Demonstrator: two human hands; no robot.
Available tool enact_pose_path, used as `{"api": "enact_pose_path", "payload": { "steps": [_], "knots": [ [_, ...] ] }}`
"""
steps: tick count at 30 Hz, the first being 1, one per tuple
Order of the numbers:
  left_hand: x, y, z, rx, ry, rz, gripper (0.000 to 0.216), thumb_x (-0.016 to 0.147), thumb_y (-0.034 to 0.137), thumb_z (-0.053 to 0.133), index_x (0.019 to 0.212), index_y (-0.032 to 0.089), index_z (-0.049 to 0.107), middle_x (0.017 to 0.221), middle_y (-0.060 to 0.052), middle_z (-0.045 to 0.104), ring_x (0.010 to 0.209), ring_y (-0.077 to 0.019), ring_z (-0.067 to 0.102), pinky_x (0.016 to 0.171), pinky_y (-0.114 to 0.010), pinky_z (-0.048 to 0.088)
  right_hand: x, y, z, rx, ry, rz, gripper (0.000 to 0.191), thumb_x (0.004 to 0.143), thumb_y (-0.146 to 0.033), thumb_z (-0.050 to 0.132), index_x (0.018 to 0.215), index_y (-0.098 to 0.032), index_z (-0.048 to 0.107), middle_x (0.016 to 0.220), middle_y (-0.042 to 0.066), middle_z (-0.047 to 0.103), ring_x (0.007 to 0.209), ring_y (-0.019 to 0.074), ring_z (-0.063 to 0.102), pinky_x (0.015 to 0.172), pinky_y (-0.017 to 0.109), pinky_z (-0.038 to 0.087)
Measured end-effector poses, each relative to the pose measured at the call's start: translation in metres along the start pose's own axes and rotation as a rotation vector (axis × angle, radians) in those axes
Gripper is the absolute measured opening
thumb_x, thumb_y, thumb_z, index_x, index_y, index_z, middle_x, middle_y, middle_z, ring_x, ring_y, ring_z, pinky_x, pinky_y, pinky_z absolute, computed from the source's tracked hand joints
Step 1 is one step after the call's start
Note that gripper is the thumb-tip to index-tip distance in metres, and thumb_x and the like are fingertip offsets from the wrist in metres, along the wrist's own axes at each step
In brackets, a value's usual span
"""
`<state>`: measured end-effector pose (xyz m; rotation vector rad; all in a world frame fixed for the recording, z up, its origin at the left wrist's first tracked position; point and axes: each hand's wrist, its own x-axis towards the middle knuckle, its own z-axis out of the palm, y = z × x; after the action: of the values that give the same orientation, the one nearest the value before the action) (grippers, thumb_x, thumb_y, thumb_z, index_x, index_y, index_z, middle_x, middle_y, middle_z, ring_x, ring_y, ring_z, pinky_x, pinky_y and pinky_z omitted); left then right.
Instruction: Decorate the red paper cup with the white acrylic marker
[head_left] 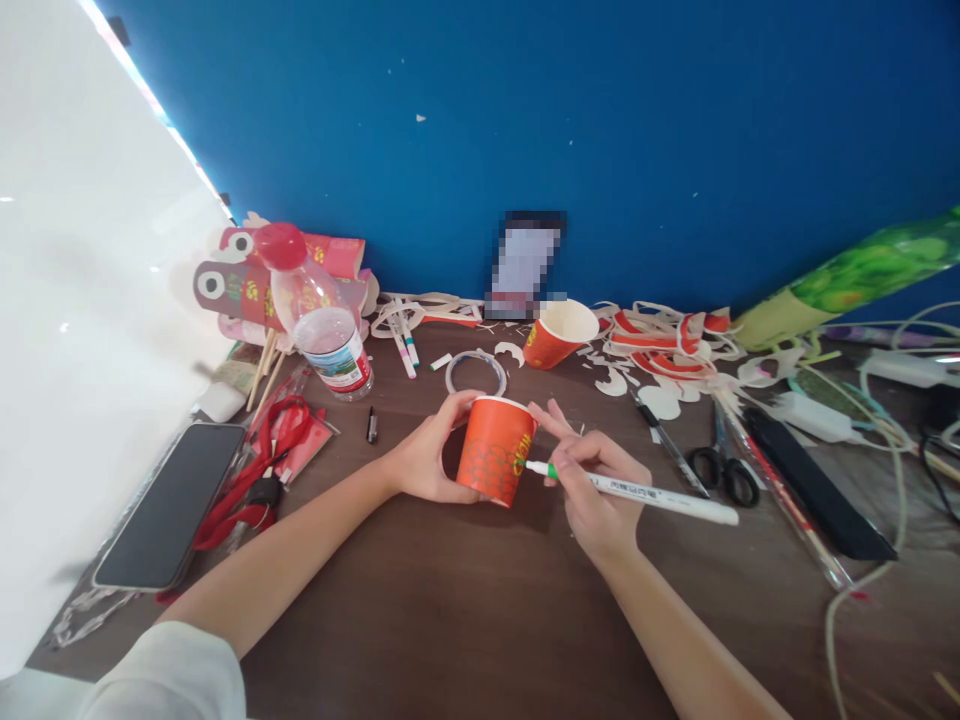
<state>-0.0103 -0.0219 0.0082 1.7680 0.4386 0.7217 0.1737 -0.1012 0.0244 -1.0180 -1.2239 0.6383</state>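
Observation:
An orange paper cup [491, 450] is tilted in the grip of my left hand [435, 455], whose fingers wrap around its left side. Dark scale-like arcs cover the cup's front, and yellow and green lettering shows near its right edge. My right hand [604, 490] grips a white marker [660, 498] with a green collar. The marker's tip touches or nearly touches the lettering; I cannot tell which. One finger of the right hand stretches toward the cup's rim. Just behind the cup lies a roll of tape [476, 372].
A second orange cup [559, 335] stands behind, by paper scraps [660, 345]. Left are a plastic bottle [330, 340], a phone [172, 505] and a red lanyard [247, 490]. Right lie scissors [724, 465], a pen [675, 450] and cables [896, 470]. Another phone [525, 262] leans against the blue partition [600, 130].

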Motion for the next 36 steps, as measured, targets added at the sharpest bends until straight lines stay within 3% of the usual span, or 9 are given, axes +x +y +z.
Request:
{"api": "enact_pose_path", "payload": {
  "steps": [6, 9, 13, 17, 20, 23, 27, 30, 36],
  "knots": [
    [0.0, -0.001, -0.001, 0.032, -0.015, 0.003, 0.096, 0.056, 0.028, 0.082, 0.133, 0.026, 0.024, 0.135, -0.013, 0.047, 0.126, -0.0303, 0.049, 0.111, -0.048, 0.038, 0.003, 0.003, -0.002, 0.22, 0.044, 0.15, 0.023, 0.08, -0.026, 0.062, 0.061, -0.018, 0.053, 0.047, -0.004, 0.051, 0.1, 0.0237, 0.068, 0.113, 0.053, 0.033],
    [0.0, -0.005, 0.0, 0.062, -0.001, -0.015, 0.098, 0.056, 0.029, 0.082, 0.133, 0.025, 0.02, 0.135, -0.015, 0.046, 0.127, -0.0312, 0.049, 0.11, -0.049, 0.039, 0.011, 0.001, -0.005, 0.353, 0.127, 0.185, 0.034, 0.085, -0.046, 0.053, 0.067, -0.018, 0.06, 0.058, 0.0, 0.061, 0.088, 0.0215, 0.07, 0.107, 0.05, 0.041],
    [0.0, -0.014, 0.003, 0.171, 0.091, -0.02, 0.104, 0.057, 0.032, 0.082, 0.136, 0.023, 0.016, 0.142, -0.019, 0.037, 0.136, -0.0339, 0.039, 0.112, -0.052, 0.036, 0.021, 0.0, -0.011, 0.33, 0.234, 0.228, 0.059, 0.082, -0.07, 0.04, 0.075, -0.018, 0.066, 0.057, 0.004, 0.062, 0.067, 0.0174, 0.065, 0.076, 0.036, 0.054],
    [0.002, -0.018, 0.003, 0.371, 0.23, 0.063, 0.103, 0.058, 0.036, 0.083, 0.138, 0.021, 0.02, 0.149, -0.021, 0.024, 0.142, -0.036, 0.026, 0.116, -0.056, 0.028, 0.021, 0.003, -0.011, 0.271, 0.289, 0.268, 0.041, 0.08, -0.059, 0.056, 0.072, -0.019, 0.062, 0.036, -0.004, 0.043, 0.038, 0.0082, 0.043, 0.046, 0.021, 0.04],
    [0.004, -0.016, 0.002, 0.438, 0.267, 0.052, 0.101, 0.061, 0.036, 0.082, 0.14, 0.024, 0.02, 0.148, -0.019, 0.029, 0.141, -0.0345, 0.031, 0.116, -0.058, 0.027, 0.016, 0.006, -0.008, 0.236, 0.207, 0.276, 0.023, 0.077, -0.039, 0.067, 0.069, -0.018, 0.061, 0.041, -0.004, 0.05, 0.042, 0.0083, 0.05, 0.05, 0.021, 0.044],
    [0.005, -0.014, 0.001, 0.448, 0.26, 0.008, 0.103, 0.062, 0.036, 0.082, 0.142, 0.025, 0.018, 0.149, -0.019, 0.03, 0.141, -0.0339, 0.032, 0.117, -0.06, 0.024, 0.011, 0.01, -0.006, 0.233, 0.124, 0.26, 0.016, 0.074, -0.033, 0.07, 0.076, -0.018, 0.064, 0.048, -0.004, 0.057, 0.049, 0.01, 0.059, 0.071, 0.03, 0.055],
    [0.004, -0.015, 0.001, 0.45, 0.243, -0.037, 0.1, 0.064, 0.035, 0.08, 0.141, 0.027, 0.018, 0.15, -0.018, 0.03, 0.142, -0.0351, 0.028, 0.118, -0.064, 0.009, 0.007, 0.013, -0.006, 0.252, 0.057, 0.268, 0.019, 0.069, -0.034, 0.076, 0.075, -0.019, 0.065, 0.053, -0.003, 0.06, 0.078, 0.0181, 0.071, 0.107, 0.045, 0.043],
    [0.004, -0.015, 0.002, 0.428, 0.236, -0.056, 0.101, 0.064, 0.035, 0.08, 0.142, 0.026, 0.016, 0.15, -0.019, 0.03, 0.142, -0.0359, 0.028, 0.118, -0.065, 0.007, 0.005, 0.015, -0.005, 0.277, 0.052, 0.324, 0.024, 0.066, -0.036, 0.079, 0.072, -0.019, 0.063, 0.051, -0.002, 0.06, 0.101, 0.0263, 0.068, 0.111, 0.051, 0.038],
    [0.003, -0.012, 0.001, 0.354, 0.177, -0.075, 0.116, 0.057, 0.025, 0.081, 0.144, 0.023, 0.003, 0.15, -0.021, 0.024, 0.141, -0.0371, 0.029, 0.117, -0.062, 0.017, 0.001, 0.016, -0.003, 0.21, 0.001, 0.334, 0.024, 0.068, -0.036, 0.078, 0.073, -0.018, 0.063, 0.051, -0.002, 0.06, 0.11, 0.0288, 0.063, 0.11, 0.053, 0.037]
  ]
}}
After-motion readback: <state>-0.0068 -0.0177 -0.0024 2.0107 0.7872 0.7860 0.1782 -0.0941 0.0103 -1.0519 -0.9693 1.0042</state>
